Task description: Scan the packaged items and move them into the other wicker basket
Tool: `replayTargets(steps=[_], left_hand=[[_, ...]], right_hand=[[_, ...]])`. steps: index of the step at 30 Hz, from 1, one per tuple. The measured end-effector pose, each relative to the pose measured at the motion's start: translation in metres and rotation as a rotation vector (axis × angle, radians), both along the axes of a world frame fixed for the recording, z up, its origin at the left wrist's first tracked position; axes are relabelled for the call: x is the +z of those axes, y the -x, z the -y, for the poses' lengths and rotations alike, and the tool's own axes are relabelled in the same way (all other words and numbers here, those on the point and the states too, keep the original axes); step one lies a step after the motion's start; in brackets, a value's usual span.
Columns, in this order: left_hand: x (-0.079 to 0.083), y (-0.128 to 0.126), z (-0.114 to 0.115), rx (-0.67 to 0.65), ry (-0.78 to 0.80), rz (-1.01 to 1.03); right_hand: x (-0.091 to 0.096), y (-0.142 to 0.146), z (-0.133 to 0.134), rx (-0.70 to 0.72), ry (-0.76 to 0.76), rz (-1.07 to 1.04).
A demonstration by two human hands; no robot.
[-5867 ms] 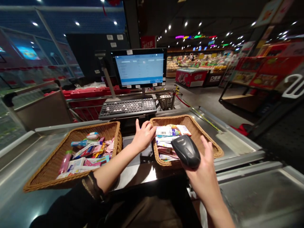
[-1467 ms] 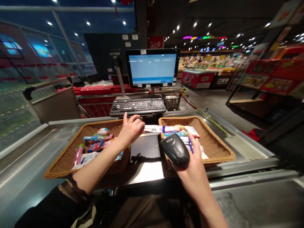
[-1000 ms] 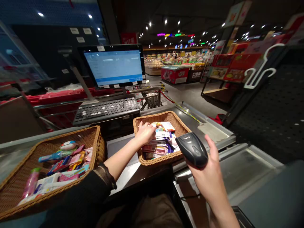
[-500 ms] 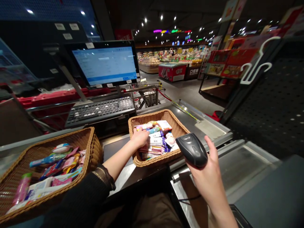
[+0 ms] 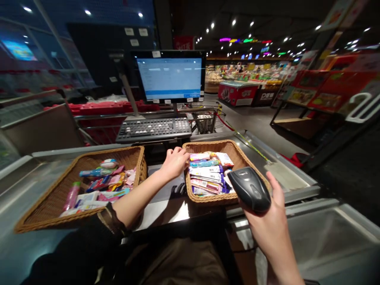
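Observation:
My right hand point(image 5: 268, 221) is wrapped around a black handheld barcode scanner point(image 5: 251, 189), its thumb standing up along the side. The scanner hangs over the near right corner of a wicker basket point(image 5: 208, 200) and hides part of it. Inside lie packets with barcodes point(image 5: 204, 174), a blue tube-shaped packet point(image 5: 204, 163) and a small white box point(image 5: 225, 159). At this basket's left rim is my left hand point(image 5: 175, 163), with bent, slightly parted fingers. Nothing shows in them, though the fingertips are partly hidden.
A second wicker basket point(image 5: 44, 209) on the left holds several colourful sweets and tubes. Behind the counter are a keyboard point(image 5: 154, 128) and a lit monitor point(image 5: 170, 79). A metal counter point(image 5: 297, 176) continues to the right. Beyond stands a shopping cart point(image 5: 208, 118).
My left hand has come out of the right basket's contents to its left rim. The view has turned left, showing more of the left basket. My right hand keeps the scanner.

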State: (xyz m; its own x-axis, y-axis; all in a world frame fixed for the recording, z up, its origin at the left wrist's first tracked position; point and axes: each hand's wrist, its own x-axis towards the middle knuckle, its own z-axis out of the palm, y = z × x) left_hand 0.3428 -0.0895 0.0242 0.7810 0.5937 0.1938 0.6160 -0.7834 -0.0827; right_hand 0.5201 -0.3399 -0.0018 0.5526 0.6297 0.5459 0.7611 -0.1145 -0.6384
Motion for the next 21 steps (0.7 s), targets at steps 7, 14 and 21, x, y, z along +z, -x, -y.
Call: replayTargets(steps=[7,14,21], left_hand=[[0.018,0.159,-0.053,0.333,0.061,0.028],[-0.003,0.289,-0.068,0.623,0.297,-0.260],[-0.020,0.310,-0.040,0.567,0.512,-0.395]], right_hand=[[-0.007,0.021,-0.025,0.154,-0.029,0.064],[0.003,0.069,-0.048,0.319,-0.043,0.097],[0.009,0.105,-0.060,0.364,0.001,0.058]])
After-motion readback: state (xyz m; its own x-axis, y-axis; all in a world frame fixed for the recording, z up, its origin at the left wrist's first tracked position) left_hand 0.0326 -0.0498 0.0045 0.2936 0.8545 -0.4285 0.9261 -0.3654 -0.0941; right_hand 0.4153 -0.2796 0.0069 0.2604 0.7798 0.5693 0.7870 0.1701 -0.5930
